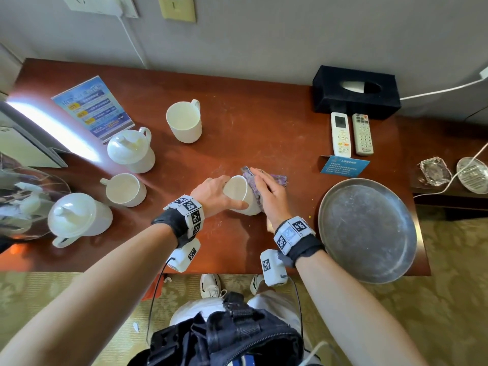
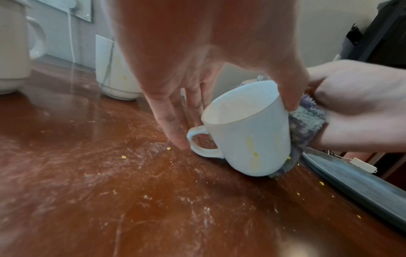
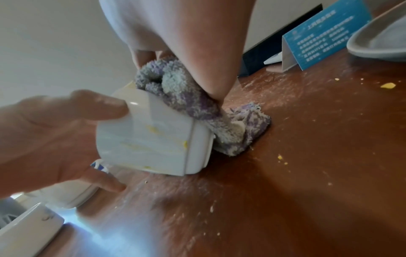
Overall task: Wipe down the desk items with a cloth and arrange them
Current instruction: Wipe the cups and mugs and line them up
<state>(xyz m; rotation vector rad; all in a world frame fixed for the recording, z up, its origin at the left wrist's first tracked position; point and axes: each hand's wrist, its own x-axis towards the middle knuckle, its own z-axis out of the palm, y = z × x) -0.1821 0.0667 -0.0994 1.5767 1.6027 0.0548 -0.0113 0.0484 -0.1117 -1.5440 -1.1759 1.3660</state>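
Reddish wood forms the counter (image 1: 277, 122), dusted with white smears and yellow crumbs, so its own wiping looks undone. Near the front edge the left hand (image 1: 214, 192) grips a tilted white mug (image 2: 248, 139) with thumb and fingers around the rim, while the right hand (image 1: 269, 192) presses a bunched purple cloth (image 3: 186, 97) against the mug's side and base. Yellow streaks remain on the mug wall. Four other white cups, two of them lidded, stand to the left, and a metal tray (image 1: 367, 231) sits at right, so arranging seems barely begun.
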